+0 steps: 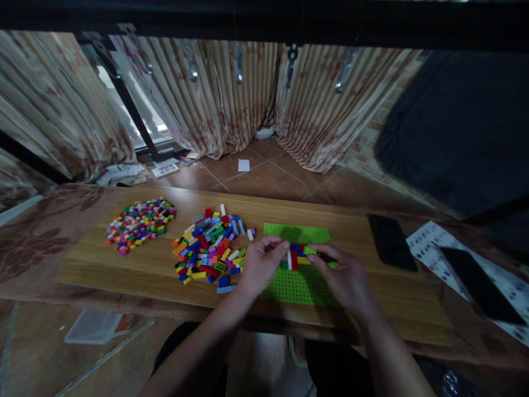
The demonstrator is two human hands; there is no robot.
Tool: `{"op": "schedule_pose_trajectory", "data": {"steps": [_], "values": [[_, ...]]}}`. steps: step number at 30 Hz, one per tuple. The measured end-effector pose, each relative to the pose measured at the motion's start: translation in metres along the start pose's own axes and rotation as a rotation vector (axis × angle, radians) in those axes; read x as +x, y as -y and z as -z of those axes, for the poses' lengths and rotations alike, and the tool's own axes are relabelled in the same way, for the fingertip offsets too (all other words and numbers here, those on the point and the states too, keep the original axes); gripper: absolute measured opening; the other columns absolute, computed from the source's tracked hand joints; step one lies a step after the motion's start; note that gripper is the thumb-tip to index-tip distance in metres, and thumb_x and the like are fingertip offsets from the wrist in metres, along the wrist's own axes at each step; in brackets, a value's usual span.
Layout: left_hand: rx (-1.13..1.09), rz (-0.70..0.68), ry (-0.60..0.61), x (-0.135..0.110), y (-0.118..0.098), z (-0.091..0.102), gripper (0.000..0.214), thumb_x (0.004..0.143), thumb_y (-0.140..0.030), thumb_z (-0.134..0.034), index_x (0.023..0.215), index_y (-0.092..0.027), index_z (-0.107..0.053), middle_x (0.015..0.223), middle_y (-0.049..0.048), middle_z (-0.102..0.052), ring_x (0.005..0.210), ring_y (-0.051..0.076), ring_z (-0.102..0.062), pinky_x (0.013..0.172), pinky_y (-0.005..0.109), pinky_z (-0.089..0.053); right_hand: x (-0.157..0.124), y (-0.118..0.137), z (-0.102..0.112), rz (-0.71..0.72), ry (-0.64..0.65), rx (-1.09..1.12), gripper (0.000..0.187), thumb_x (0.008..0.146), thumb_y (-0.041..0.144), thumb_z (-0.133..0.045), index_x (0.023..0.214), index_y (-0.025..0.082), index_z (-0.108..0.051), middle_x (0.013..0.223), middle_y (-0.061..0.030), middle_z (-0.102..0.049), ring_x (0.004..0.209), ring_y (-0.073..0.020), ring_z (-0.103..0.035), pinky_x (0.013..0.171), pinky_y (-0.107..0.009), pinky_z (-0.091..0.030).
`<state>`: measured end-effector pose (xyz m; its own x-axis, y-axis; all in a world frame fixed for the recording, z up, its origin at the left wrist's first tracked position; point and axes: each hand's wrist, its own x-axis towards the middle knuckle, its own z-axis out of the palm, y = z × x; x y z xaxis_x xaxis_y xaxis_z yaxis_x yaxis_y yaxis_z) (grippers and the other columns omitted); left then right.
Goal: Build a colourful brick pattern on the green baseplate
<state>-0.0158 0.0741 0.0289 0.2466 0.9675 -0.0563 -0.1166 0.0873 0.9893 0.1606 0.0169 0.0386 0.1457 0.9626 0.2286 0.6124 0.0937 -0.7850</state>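
A green studded baseplate (297, 292) lies on the wooden board, with a low build of toy bricks (294, 260) in red, white, blue, yellow and green at its middle. My left hand (264, 267) rests at the left edge of this build. Its thumb and forefinger are pinched together beside the blue bricks; whatever is between them is hidden. From the right, my right hand (345, 275) reaches over the build, its fingers closed on a light green toy brick (309, 251). Another bit of light green shows beneath the right fingers.
Left of the baseplate is a heap of mixed toy bricks (210, 245); farther left lies a pile of smaller bricks (140, 223). A black phone (392, 241) lies at the right, with a printed sheet (430, 240) and another dark device (481, 284) beyond it.
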Motion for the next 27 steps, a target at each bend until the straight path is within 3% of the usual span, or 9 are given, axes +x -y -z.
{"op": "schedule_pose_trajectory", "data": {"steps": [3, 5, 8, 14, 21, 27], "values": [[0.198, -0.139, -0.086, 0.007, 0.005, 0.010, 0.014, 0.080, -0.029, -0.062, 0.082, -0.015, -0.067, 0.074, 0.0015, -0.067, 0.070, 0.013, -0.061, 0.066, 0.024, -0.047, -0.004, -0.017, 0.014, -0.012, -0.007, -0.064, 0.024, 0.084, 0.041, -0.062, 0.097, 0.024, -0.072, 0.095, -0.0049, -0.066, 0.079, -0.0182, -0.062, 0.071, -0.032, -0.048], [0.305, -0.158, -0.108, 0.011, 0.010, 0.015, 0.015, 0.082, -0.028, -0.060, 0.087, -0.015, -0.068, 0.081, 0.0034, -0.069, 0.076, 0.015, -0.063, 0.070, 0.025, -0.048, -0.008, -0.023, 0.018, -0.009, 0.054, -0.087, 0.024, 0.085, 0.040, -0.061, 0.099, 0.024, -0.071, 0.095, -0.0051, -0.066, 0.082, -0.0189, -0.062, 0.073, -0.033, -0.048], [0.453, -0.148, -0.099, 0.012, 0.017, 0.017, 0.020, 0.082, -0.029, -0.059, 0.097, -0.017, -0.067, 0.090, 0.0052, -0.070, 0.079, 0.017, -0.064, 0.071, 0.028, -0.049, -0.011, -0.023, 0.014, 0.016, 0.158, -0.134, 0.021, 0.087, 0.035, -0.059, 0.099, 0.023, -0.071, 0.093, -0.0048, -0.066, 0.086, -0.0197, -0.062, 0.079, -0.034, -0.048], [0.721, -0.211, -0.036, 0.006, 0.016, 0.009, 0.024, 0.081, -0.024, -0.060, 0.104, -0.018, -0.065, 0.101, 0.0066, -0.068, 0.093, 0.021, -0.064, 0.086, 0.036, -0.049, -0.013, -0.018, 0.001, 0.064, 0.222, -0.211, 0.017, 0.087, 0.028, -0.058, 0.098, 0.023, -0.070, 0.089, -0.0042, -0.066, 0.086, -0.0204, -0.061, 0.078, -0.035, -0.047], [0.762, -0.216, -0.003, 0.005, 0.013, 0.006, 0.025, 0.080, -0.022, -0.062, 0.104, -0.018, -0.064, 0.102, 0.0067, -0.068, 0.090, 0.021, -0.064, 0.082, 0.037, -0.052, -0.014, -0.020, -0.007, 0.054, 0.200, -0.226, 0.017, 0.085, 0.026, -0.058, 0.098, 0.024, -0.068, 0.088, -0.0036, -0.068, 0.082, -0.0200, -0.062, 0.077, -0.035, -0.047], [0.764, -0.225, 0.035, 0.004, 0.016, 0.004, 0.029, 0.078, -0.020, -0.064, 0.107, -0.018, -0.063, 0.103, 0.0071, -0.067, 0.089, 0.021, -0.065, 0.081, 0.036, -0.053, -0.014, -0.016, -0.009, 0.040, 0.195, -0.276, 0.011, 0.086, 0.025, -0.055, 0.086, 0.022, -0.066, 0.084, -0.0036, -0.068, 0.079, -0.0200, -0.062, 0.075, -0.034, -0.046]]}}
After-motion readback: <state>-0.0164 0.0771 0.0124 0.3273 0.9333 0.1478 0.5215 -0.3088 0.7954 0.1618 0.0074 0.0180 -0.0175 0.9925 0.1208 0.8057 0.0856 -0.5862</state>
